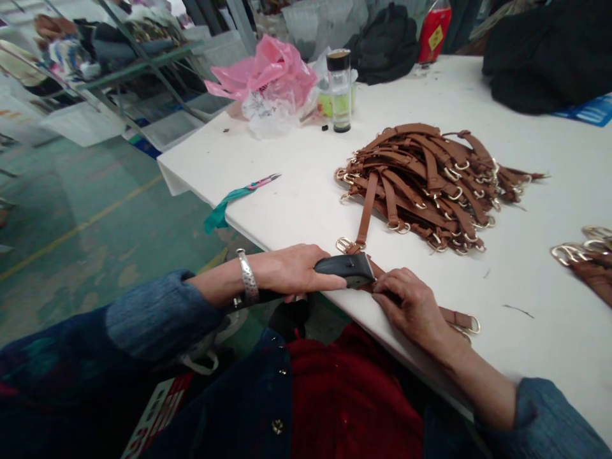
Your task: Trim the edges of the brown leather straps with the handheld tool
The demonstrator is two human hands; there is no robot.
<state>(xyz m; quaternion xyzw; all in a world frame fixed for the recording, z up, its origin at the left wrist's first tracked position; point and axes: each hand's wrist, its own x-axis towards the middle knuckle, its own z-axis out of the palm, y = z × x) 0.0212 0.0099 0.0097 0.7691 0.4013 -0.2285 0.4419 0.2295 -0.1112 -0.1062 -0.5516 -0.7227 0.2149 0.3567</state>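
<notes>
My left hand [296, 268], with a silver bracelet on its wrist, is wrapped round a black electric hair clipper [345, 268] at the table's near edge. The clipper's blade end points right and lies against a brown strap [379, 270]. Just beyond the blade, my right hand [411, 306] pinches that strap between thumb and fingers, which hide part of it. A strap end with gold-coloured rings [461, 320] shows past my right wrist. Behind my hands lies a large heap of brown straps [425, 172] with gold-coloured rings and buckles. One strap from it hangs toward the clipper.
Pink-handled thread snips [262, 182] with a teal cloth strip lie at the left edge of the white table [306, 191]. Farther back are a pink plastic bag [272, 70], a glass bottle [340, 95] and dark bags. More straps [593, 261] lie at the far right.
</notes>
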